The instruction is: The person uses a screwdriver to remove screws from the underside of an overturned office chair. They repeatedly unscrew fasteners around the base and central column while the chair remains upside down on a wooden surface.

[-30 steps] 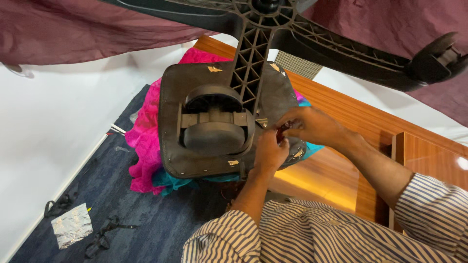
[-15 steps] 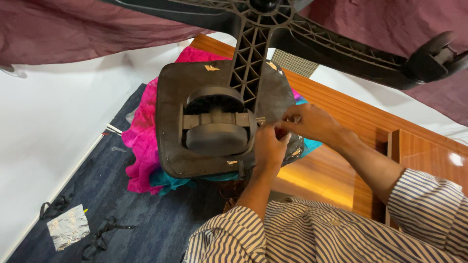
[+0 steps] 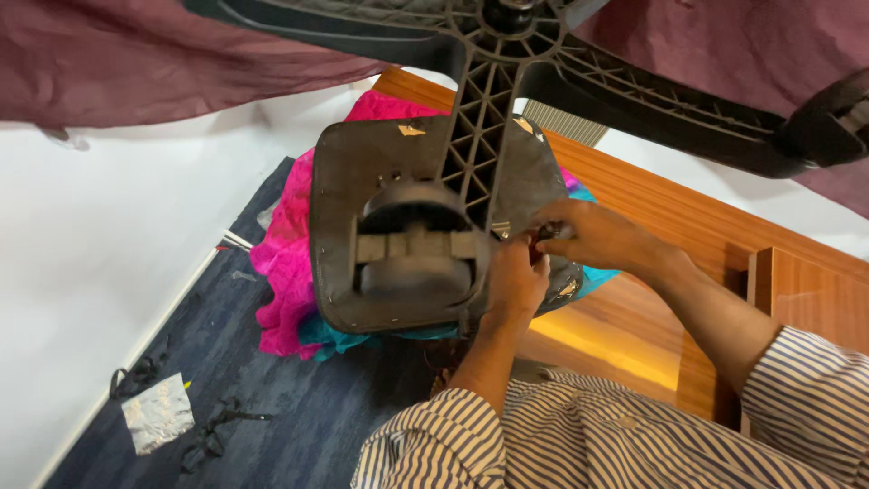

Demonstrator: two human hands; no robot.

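Left hand [image 3: 511, 282] and right hand [image 3: 584, 235] pinch small dark part [image 3: 541, 246] together at right edge of upturned black chair seat [image 3: 362, 181]; seat rests on pink cloth [image 3: 285, 263], keeping underside reachable.

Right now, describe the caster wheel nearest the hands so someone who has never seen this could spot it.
Start at the black star-shaped chair base across the top. Follow its ribbed arm down to the twin-disc black caster wheel, lying over the upturned seat underside, just beside the left hand. The other caster sits far right, away from both hands.

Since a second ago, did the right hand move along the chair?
No. The right hand stays beside the caster wheel on the upturned chair seat; only the camera shifted.
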